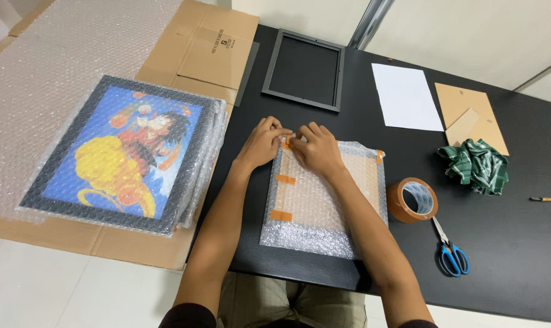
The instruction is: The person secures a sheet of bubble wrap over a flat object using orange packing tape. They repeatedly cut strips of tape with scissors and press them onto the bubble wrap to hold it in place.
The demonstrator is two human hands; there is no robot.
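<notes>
Near the table's front edge, the left hand and right hand press fingertips on the bubble-wrapped frame's far edge (fingers bent, grasping nothing), probably to hold tape down.

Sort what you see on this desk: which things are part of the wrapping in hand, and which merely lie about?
In use: left hand and right hand, pressing tape onto the bubble-wrapped frame; tape roll; scissors.

Lying about: empty black frame; white sheet; green cloth; wrapped picture; cardboard.
</notes>
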